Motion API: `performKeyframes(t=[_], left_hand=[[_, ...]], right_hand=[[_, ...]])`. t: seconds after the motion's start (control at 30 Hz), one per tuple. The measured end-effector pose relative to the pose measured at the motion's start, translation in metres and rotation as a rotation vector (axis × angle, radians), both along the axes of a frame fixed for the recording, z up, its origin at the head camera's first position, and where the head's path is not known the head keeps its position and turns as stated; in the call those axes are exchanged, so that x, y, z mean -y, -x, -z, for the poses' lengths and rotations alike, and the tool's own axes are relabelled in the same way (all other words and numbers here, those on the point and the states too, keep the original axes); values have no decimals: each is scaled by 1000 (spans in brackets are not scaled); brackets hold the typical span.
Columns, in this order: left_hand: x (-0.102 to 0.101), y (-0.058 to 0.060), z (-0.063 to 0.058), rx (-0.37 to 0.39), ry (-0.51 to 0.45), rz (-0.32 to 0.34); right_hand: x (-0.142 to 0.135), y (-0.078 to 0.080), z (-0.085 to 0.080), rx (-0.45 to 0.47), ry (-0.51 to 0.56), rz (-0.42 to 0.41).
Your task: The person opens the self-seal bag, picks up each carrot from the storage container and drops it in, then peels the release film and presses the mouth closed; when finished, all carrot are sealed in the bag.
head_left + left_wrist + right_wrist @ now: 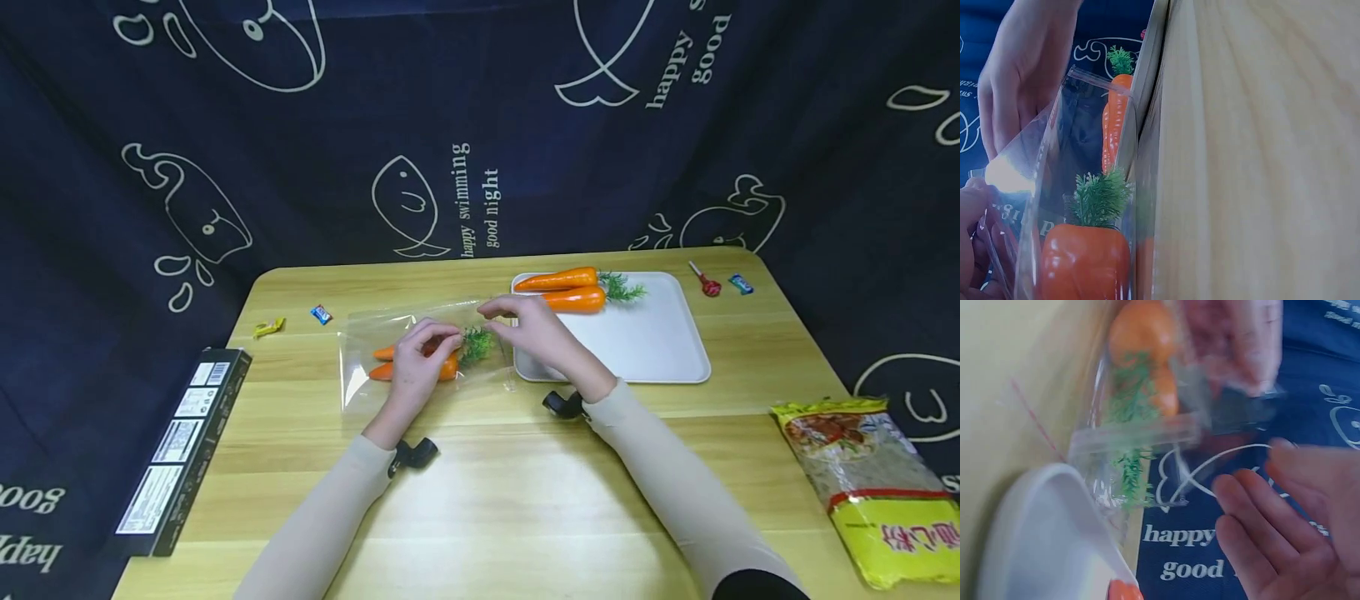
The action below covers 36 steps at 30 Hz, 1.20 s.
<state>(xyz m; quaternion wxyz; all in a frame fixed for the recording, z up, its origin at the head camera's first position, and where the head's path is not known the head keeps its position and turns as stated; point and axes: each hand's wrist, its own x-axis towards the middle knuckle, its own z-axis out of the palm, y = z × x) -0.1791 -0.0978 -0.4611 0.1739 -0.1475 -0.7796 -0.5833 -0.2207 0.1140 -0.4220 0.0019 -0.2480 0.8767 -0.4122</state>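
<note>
A clear plastic zip bag (360,398) lies on the table with two orange toy carrots (446,367) inside. Their green leafy tops (1102,197) point toward the bag's mouth at the right. My left hand (417,362) is over the bag and pinches its film between thumb and fingers. Just past the mouth hovers my right hand (534,332), its fingers loosely bent and holding nothing. In the right wrist view, a gap separates these right fingers (1260,512) from the bag. Two more carrots (573,300) lie on the white tray (645,350), partly behind the right hand.
On the left edge lies a long black box (183,450). Wrapped candies (321,314) are at the back left; a red lollipop (709,287) and a blue candy (741,283) are beyond the tray. A yellow food packet (870,492) lies at the right edge.
</note>
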Motion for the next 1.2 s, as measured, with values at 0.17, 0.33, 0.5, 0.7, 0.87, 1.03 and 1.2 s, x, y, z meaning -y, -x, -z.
performKeyframes(t=[0.17,0.33,0.5,0.7,0.87,1.03,1.2], left_hand=[[4,7,13,11,3,-11],[8,9,14,-3,2,-5],[9,9,16,-3,29,-4],[6,8,15,8,55,17],[14,20,-8,84,164,58],[35,66,-54,282,450,187],[37,126,-62,391,673,432]], right_hand=[[-18,-43,0,235,341,177],[-4,-78,24,553,522,203],[16,-84,45,621,516,168],[30,-82,55,604,538,163],[33,-85,60,578,559,188],[35,-87,64,584,577,161],[37,-88,65,591,593,162]])
